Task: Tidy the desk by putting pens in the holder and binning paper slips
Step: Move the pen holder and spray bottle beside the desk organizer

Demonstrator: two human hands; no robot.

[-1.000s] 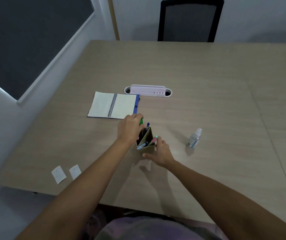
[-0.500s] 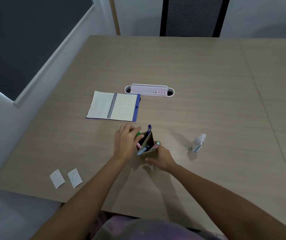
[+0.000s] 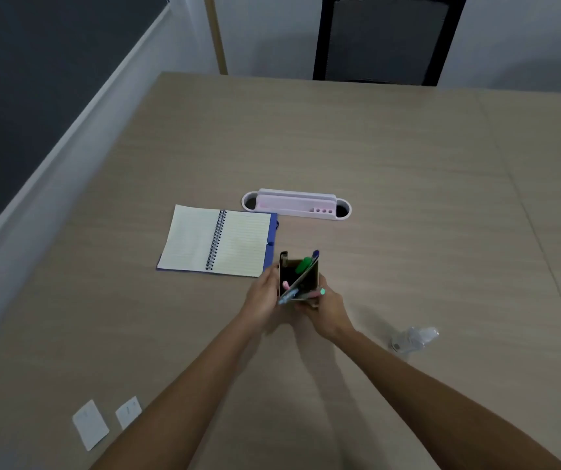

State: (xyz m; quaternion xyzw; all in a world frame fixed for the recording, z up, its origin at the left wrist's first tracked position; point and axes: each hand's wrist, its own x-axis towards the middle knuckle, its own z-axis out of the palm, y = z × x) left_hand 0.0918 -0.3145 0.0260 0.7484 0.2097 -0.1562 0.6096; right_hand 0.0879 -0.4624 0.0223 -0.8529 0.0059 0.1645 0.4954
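A small brown cardboard pen holder stands on the desk just right of the open notebook. Several pens stick out of it, among them a green one, a blue one and a pink one. My left hand grips the holder's left side. My right hand holds its right and near side. Two white paper slips lie near the desk's front left edge.
An open spiral notebook with a blue cover lies left of the holder. Behind it sits a pale pink desk organiser. A small clear bottle stands right of my right forearm. A black chair stands beyond the far edge.
My left hand let go of the green pen, which now stands in the holder, and dropped to the holder's side. The holder has shifted away from me, toward the notebook.
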